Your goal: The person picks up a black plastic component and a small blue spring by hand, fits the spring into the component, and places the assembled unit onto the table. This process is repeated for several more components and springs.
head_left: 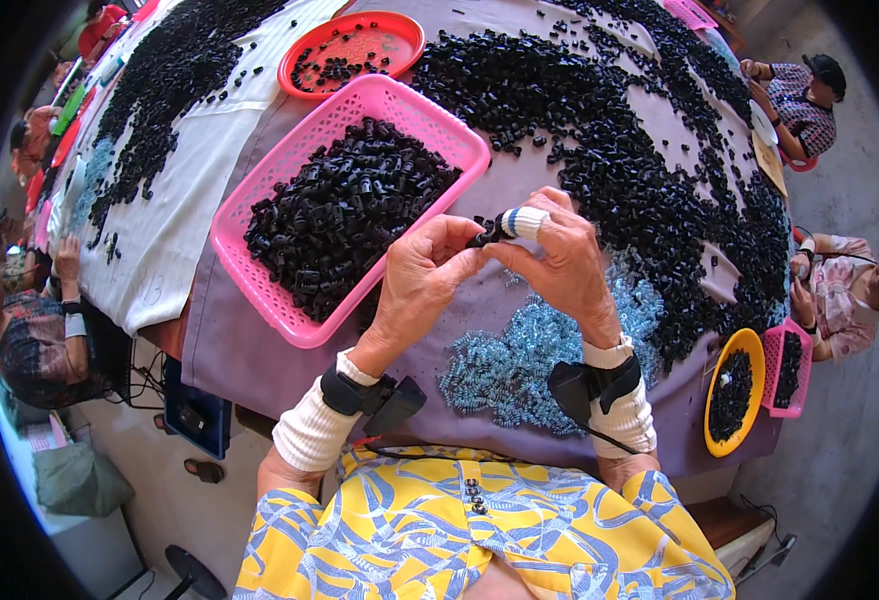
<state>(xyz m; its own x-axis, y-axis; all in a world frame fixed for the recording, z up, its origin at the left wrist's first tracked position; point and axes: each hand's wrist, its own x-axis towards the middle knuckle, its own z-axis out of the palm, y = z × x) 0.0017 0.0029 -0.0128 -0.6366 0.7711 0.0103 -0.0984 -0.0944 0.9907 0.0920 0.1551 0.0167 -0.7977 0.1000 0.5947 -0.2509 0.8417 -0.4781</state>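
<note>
Where purple cloth (230, 350) is spread, a pink basket (260, 292) stands at left, heaped with black parts (350, 215); a red tray (370, 45) lies just beyond it. The left hand (422, 268) — thumb and fingers pinched narrow — holds a small black piece (487, 232), right of the basket and raised over the cloth. Blue springs (520, 370) lie piled nearer the body. The right hand (560, 255) (one finger in a striped wrap (527, 223)) grips the piece's other end. Farther right: loose parts (640, 190), then a yellow tray (720, 446).

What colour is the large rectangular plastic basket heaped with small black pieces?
The large basket is pink, seen best in the head view.
</note>
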